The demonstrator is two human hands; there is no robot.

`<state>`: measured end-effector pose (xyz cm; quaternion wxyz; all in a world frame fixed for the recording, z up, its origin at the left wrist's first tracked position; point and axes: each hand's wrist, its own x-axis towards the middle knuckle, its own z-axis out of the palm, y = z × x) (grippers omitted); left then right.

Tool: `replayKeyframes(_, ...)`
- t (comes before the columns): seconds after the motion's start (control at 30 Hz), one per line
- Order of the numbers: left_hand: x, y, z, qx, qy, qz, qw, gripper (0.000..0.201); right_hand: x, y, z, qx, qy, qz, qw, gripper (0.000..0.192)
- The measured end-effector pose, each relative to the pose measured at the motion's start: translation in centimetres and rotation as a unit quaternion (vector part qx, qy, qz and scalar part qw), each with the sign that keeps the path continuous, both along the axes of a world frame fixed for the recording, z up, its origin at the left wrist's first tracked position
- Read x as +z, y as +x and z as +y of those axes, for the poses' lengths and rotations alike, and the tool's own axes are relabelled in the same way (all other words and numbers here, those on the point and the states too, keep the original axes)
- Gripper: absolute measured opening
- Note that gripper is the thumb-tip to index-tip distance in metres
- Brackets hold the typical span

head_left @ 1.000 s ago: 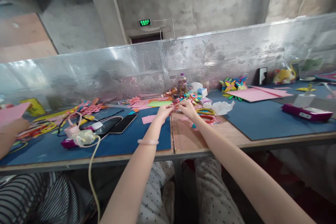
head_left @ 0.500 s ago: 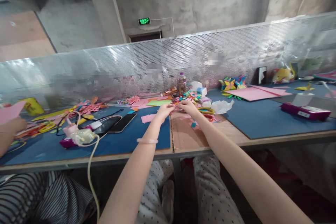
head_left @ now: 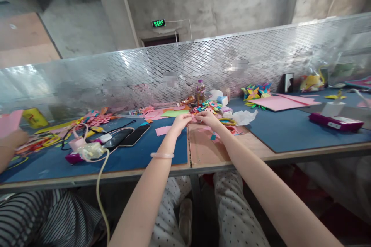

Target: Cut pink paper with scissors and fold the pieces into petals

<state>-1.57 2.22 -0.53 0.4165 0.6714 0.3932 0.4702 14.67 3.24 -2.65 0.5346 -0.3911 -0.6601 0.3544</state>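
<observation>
Left hand (head_left: 181,120) and right hand (head_left: 206,117) meet over the desk (head_left: 203,154), fingers pinched together on a small pink paper piece (head_left: 193,117), held just above the seam between two blue mats (head_left: 145,154); a bracelet (head_left: 162,155) circles the left wrist. Behind the hands: a paper flower (head_left: 212,105), a bottle (head_left: 199,92) whose label is too small to read, white tissue (head_left: 244,117). Left: two phones (head_left: 127,137), a charger with cable (head_left: 91,150), a co-worker's hand (head_left: 13,138) holding pink paper. Right: pink sheets (head_left: 279,102), a purple box (head_left: 336,122). Perforated metal screen (head_left: 185,69) closes the far edge; green sign (head_left: 158,23) above reads "EXIT".
</observation>
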Motion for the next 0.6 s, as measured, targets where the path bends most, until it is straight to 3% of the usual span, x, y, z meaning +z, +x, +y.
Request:
replayKeyframes(0.27, -0.21, 0.0, 0.27, -0.007, -0.004, -0.012, 1.0, 0.018, -0.09, 0.12, 0.17, -0.004, 0.018, -0.026, 0.999, 0.024)
replayKeyframes(0.6, 0.49, 0.26, -0.07, 0.013, 0.069, 0.009, 0.997, 0.015, -0.16, 0.15, 0.07, 0.017, 0.017, -0.036, 0.999, 0.032)
